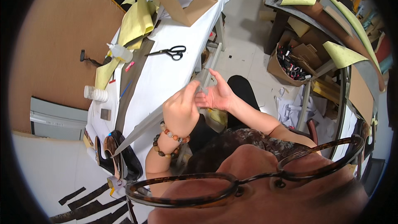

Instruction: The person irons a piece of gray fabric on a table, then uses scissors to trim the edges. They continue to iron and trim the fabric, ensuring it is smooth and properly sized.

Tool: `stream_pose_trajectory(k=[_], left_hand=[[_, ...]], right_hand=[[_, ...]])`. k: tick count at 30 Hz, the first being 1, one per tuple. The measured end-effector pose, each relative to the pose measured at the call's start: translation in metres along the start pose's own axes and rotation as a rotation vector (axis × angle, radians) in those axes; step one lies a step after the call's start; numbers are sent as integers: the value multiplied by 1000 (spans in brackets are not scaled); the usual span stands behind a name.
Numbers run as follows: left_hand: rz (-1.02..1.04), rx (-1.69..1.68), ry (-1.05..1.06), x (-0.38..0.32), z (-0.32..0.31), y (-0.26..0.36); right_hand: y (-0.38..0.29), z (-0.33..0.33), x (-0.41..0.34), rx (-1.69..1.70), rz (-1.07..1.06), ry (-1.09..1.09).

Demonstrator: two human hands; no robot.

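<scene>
A long, translucent grey strip [141,133], which looks like tape or film, slants across the table's near side. My left hand [182,101], with beaded bracelets at the wrist, pinches its upper end. My right hand [217,96] faces palm up with the thumb spread, close against the left fingers. Clear film shows between both hands; whether the right fingers grip it is hidden. The strip's lower end reaches a glossy black rounded object [124,158] at the table's left. Black-handled scissors [174,52] lie beyond my hands on the white-covered table [168,77].
A fibreboard frame [189,15] stands at the table's far end, near yellow sheeting [136,25]. A squeeze bottle [122,53] and stacked clear round containers [96,94] sit on the left. At right, a cardboard box [273,65] of small black items stands below another table with a brown roll [326,18].
</scene>
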State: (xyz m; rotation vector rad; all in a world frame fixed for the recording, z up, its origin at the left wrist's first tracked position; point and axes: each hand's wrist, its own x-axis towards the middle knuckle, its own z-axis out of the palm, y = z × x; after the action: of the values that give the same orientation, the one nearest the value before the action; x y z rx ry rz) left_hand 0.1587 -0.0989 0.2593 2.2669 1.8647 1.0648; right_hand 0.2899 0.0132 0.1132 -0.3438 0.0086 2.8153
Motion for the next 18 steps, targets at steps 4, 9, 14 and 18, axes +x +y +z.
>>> stream_pose_trajectory(k=[4,9,14,18], left_hand=[[175,93,44,-20,9,4],[376,168,140,-42,24,17],[556,92,164,-48,31,31],[670,-32,316,-48,40,43]], right_hand=[[19,30,-10,-106,-67,225],[10,27,-18,-227,-249,90],[-1,23,-49,-171,-230,-18],[-15,21,-91,-274,-472,-3]])
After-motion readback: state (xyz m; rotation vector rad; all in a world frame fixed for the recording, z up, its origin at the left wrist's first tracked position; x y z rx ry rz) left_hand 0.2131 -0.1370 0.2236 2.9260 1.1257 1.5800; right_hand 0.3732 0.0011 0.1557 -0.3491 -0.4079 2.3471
